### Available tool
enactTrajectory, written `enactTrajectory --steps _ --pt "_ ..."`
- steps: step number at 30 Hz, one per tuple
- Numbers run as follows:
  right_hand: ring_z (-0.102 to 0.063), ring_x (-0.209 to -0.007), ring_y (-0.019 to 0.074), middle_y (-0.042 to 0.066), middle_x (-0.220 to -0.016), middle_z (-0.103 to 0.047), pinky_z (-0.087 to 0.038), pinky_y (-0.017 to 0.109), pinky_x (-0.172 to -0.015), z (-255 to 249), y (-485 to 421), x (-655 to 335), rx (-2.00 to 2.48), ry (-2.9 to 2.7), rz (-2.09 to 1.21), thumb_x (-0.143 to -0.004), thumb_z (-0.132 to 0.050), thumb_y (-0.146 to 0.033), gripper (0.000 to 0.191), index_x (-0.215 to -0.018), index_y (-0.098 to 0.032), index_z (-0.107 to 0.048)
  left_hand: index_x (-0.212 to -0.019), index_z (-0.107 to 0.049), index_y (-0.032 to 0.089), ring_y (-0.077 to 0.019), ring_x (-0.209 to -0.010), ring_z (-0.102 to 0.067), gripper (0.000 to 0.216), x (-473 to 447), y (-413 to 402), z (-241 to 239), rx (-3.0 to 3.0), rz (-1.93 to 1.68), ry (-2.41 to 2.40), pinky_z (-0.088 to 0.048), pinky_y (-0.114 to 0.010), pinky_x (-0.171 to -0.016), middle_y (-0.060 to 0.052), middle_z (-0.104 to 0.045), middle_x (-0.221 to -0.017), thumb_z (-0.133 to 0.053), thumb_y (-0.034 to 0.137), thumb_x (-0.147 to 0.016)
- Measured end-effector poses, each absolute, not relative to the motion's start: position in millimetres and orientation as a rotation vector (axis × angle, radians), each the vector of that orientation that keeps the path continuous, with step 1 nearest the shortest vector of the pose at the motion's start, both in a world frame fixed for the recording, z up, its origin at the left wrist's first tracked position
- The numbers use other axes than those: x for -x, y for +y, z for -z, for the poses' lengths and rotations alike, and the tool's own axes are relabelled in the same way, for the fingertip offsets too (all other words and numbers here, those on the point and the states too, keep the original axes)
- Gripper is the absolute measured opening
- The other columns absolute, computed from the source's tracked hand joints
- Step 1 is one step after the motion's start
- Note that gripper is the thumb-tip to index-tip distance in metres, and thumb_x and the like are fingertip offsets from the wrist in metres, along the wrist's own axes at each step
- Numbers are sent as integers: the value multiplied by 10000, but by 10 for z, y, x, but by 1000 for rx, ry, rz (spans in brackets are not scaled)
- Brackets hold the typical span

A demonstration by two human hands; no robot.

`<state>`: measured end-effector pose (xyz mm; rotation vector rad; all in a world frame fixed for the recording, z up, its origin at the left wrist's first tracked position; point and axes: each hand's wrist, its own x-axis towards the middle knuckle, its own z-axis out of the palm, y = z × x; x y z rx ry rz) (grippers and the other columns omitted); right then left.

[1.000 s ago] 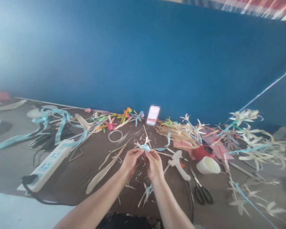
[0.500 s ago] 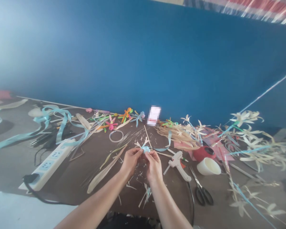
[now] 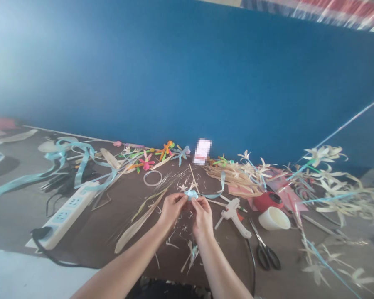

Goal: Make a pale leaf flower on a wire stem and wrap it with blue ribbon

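Both of my hands meet over the middle of the brown table (image 3: 96, 232). My left hand (image 3: 171, 207) and my right hand (image 3: 202, 214) pinch a small light-blue ribbon piece (image 3: 192, 194) between their fingertips, held just above the tabletop. A light-blue ribbon tail (image 3: 216, 189) trails from it toward the right. Straw scraps (image 3: 180, 232) lie on the table under my hands.
A white glue gun (image 3: 235, 214), black scissors (image 3: 264, 249), a white cup (image 3: 273, 219) and a red round object (image 3: 268, 200) lie to the right. Pale straw flowers (image 3: 330, 187) crowd the far right. A white power strip (image 3: 67, 211) and blue ribbons (image 3: 77, 162) sit left. A blue wall (image 3: 187, 83) stands behind.
My hands have stayed together on the ribbon piece, with only small finger shifts. The view has tilted slightly.
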<state>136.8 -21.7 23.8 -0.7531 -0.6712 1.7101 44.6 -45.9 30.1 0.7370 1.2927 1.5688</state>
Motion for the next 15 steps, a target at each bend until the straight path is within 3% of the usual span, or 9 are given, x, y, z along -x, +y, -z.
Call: enactTrajectory --steps 15 --pt "-540 -550 103 -39 -609 -598 -423 231 -570 -399 -158 -1397 722 -741 -1859 -652 -698 -209 147 -673 -166 -559 -715 -645 139 -149 -577 -579 231 -416 -482 -285 -924 -1540 1406 -438 -237 -548 -18 -619 -618 -592 364 -720"
